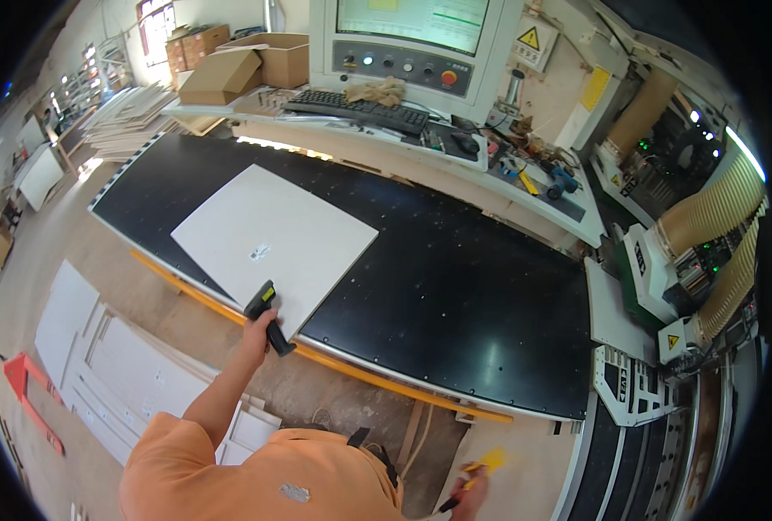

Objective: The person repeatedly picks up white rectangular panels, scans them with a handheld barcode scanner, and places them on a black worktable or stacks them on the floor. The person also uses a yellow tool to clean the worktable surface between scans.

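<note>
My left hand [255, 333] grips a black handheld barcode scanner [272, 319] by its handle, over the near corner of a white panel [288, 234]. The panel lies flat on a black machine table [464, 299] and bears a small printed label [259, 252]. At the lower right, my right hand [470, 495] is closed around a yellow tool [487, 462] with a dark lower part. Motion blur hides what kind of tool it is. It is held out in front of a pale board surface [509, 449], below the table's yellow edge rail [373, 374].
Several white panels [145, 365] are stacked at left beside a red pallet-jack handle [24, 381]. Behind the table, a shelf carries a keyboard [360, 111], a cordless drill [561, 182] and a control cabinet [405, 58]. Machine heads with ribbed hoses [718, 208] stand at right.
</note>
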`<state>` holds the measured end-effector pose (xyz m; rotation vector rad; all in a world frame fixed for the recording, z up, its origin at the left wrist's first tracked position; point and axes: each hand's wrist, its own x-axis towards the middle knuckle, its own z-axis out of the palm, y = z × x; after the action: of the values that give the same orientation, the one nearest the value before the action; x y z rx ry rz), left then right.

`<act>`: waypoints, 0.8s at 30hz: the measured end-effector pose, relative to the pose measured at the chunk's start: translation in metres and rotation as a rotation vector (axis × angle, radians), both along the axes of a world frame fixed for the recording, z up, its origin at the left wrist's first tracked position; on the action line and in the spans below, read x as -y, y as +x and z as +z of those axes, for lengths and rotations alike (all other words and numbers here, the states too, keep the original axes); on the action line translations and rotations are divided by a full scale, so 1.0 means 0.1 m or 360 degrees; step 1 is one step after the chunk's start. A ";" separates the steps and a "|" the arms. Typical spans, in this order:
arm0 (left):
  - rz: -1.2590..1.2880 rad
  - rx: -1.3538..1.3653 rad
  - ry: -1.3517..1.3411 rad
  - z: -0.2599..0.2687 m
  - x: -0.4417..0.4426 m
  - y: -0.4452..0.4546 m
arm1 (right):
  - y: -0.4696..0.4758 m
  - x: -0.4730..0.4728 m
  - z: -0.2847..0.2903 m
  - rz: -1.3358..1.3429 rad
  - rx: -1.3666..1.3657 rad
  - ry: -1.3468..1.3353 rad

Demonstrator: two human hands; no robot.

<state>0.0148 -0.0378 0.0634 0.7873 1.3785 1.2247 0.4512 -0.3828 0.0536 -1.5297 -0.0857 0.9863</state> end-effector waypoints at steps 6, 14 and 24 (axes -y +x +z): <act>0.0256 0.0094 -0.0022 -0.04 0.03 -0.05 | -1.09 -0.76 0.58 0.1221 -0.0074 -0.0029; 0.0149 0.0187 0.0125 -0.23 -0.13 -0.17 | -1.59 -1.76 1.02 0.1774 0.0223 -0.0041; -0.0105 0.0418 0.0287 -0.42 -0.13 -0.60 | -2.21 -2.21 1.51 0.3043 0.0496 -0.0117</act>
<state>-0.0448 -0.0253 0.0214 0.7592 1.0328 1.3610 0.2303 -0.1619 0.2047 -1.3458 -2.0080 2.0892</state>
